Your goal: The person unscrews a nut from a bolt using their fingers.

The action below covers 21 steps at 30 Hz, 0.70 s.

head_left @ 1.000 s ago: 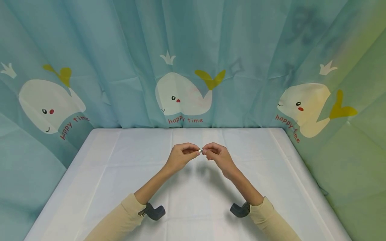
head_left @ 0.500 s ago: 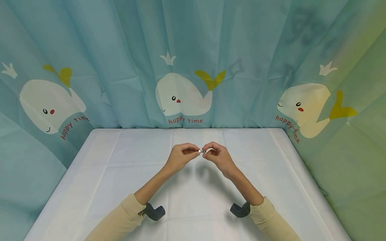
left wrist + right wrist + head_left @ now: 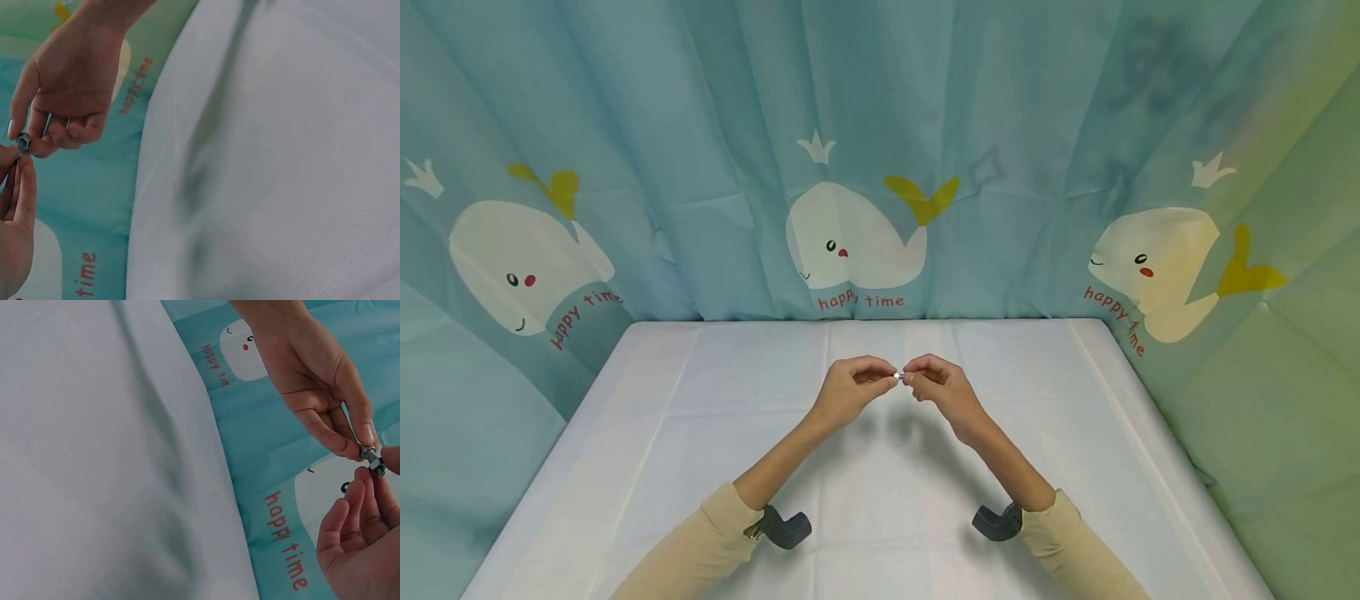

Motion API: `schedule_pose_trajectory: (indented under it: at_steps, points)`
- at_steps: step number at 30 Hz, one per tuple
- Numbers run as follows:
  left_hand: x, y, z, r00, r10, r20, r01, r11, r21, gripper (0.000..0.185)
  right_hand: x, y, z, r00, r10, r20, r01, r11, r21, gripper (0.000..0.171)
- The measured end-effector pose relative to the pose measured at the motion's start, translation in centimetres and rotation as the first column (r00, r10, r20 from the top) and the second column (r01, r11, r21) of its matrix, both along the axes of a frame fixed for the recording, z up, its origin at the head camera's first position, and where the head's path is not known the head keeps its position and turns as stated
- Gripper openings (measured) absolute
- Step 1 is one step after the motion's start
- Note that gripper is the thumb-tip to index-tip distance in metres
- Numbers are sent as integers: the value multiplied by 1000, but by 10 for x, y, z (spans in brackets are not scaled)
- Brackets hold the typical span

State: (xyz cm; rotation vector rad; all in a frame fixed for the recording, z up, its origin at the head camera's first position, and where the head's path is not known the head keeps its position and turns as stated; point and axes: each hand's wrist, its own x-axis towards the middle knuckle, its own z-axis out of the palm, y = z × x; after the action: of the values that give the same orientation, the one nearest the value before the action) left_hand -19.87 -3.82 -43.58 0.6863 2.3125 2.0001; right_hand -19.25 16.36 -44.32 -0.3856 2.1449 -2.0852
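A small metal bolt (image 3: 898,377) is held in the air between the two hands, above the middle of the white surface (image 3: 700,433) and well clear of it. The left hand (image 3: 850,390) is closed on one end of the bolt, pinched between thumb and forefinger; the right hand (image 3: 942,388) is closed in the same way on the other end, where a nut (image 3: 377,466) is seen threaded on the shank in the right wrist view. In the left wrist view only a glint of the metal (image 3: 23,142) is shown between the fingertips. Compared with half a second ago, less of the metal is exposed between the fingertips: the right hand's fingers are now brought closer against the left hand's, much as a second ago, while the arms and wrists are hardly shifted. That small in-and-out of the fingertips is judged to be the turning of the nut along the thread, so the fastening work is taken to be under way and not finished. Behind the surface a teal curtain (image 3: 700,125) printed with white whales is hung.
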Motion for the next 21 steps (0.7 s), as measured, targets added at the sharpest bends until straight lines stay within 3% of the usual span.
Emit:
schedule_pose_trajectory:
  at_steps: [8,21]
  points:
    - [1,0,1,1000,7,8,-7,1000,12,11,2,-1,4,999,28,-46,-30,999,-44,17]
    - [0,0,-1,1000,2,5,-2,1000,6,11,1,1,3,999,24,-33,-24,999,-23,25]
